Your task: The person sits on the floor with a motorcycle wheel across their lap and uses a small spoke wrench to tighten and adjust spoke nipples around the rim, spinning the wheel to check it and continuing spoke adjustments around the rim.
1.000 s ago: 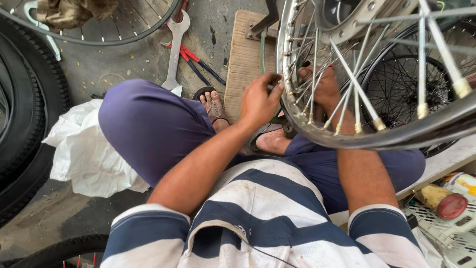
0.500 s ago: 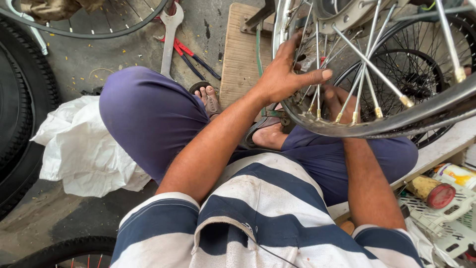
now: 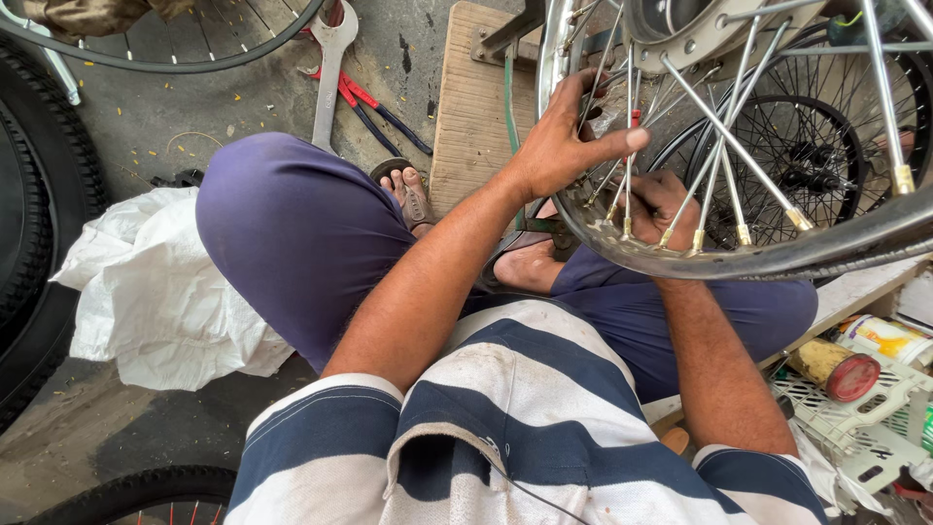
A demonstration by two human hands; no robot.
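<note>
Wheel (image 3: pixel 777 243) sits upright right of centre, rim over the lap, spokes (image 3: pixel 724 117) fanning from hub (image 3: pixel 680 29). Head view: left hand (image 3: pixel 564 146) on the rim's near edge, fingers spread among spokes, thumb out to the right, not clamped on anything. Right hand (image 3: pixel 671 209) behind the rim, fingers curled; can't tell what it grips. Spanner (image 3: pixel 330 68) and red pliers (image 3: pixel 364 102) on floor, white bag (image 3: pixel 155 292) by left knee.

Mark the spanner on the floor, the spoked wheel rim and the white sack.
spanner (image 3: pixel 330 73), head view, on its flat shaft.
spoked wheel rim (image 3: pixel 748 261), head view, on the lower rim edge.
white sack (image 3: pixel 165 292), head view, on its crumpled middle.
</note>
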